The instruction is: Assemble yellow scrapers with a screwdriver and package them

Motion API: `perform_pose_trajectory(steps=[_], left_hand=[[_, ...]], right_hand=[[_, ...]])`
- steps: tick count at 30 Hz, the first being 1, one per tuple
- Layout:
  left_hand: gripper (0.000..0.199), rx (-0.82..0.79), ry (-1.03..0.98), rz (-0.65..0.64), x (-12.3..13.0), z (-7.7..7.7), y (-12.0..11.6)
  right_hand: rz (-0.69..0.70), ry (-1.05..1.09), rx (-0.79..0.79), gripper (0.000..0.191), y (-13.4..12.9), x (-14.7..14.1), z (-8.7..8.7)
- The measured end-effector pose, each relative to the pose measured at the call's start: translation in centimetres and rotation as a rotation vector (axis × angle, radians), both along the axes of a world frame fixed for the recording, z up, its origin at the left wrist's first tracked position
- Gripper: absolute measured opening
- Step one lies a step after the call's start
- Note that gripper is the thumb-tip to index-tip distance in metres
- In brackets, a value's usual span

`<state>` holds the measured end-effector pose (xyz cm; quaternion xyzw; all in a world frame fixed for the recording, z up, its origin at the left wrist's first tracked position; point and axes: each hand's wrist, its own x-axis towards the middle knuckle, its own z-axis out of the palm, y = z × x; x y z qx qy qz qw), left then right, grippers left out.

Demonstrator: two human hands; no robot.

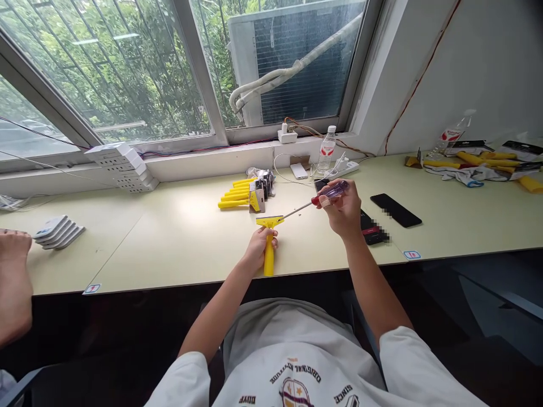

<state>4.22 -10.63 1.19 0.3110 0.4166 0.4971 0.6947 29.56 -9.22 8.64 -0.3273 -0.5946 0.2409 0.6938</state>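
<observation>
At the pale desk [178, 249], left hand [259, 249] grips a yellow scraper [268, 257], right hand [339, 210] a screwdriver [331, 195]

Ahead: yellow scraper handles [234, 195] block my left hand [262, 249] going straight forward.
Right: black phone [396, 210] sits near my right hand [339, 210].
Free: desk surface [178, 243] leftward, up to white stacked blocks [59, 232].

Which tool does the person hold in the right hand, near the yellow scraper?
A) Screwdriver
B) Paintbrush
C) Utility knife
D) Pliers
A. The right hand grips a screwdriver with a red and clear handle, and its thin metal shaft points at the head of the yellow scraper in the left hand.
</observation>
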Motion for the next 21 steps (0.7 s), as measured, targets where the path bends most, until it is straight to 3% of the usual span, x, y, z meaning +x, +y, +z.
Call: perform_pose_trajectory(steps=[14, 21], left_hand=[[0.026, -0.018, 0.026, -0.003, 0.0, 0.0, 0.0], [0.026, -0.022, 0.010, 0.000, 0.0, -0.4, 0.3]], right_hand=[[-0.001, -0.059, 0.018, 0.040, -0.2, -0.3, -0.3], [-0.018, -0.286, 0.042, 0.033, -2.2, -1.2, 0.2]])
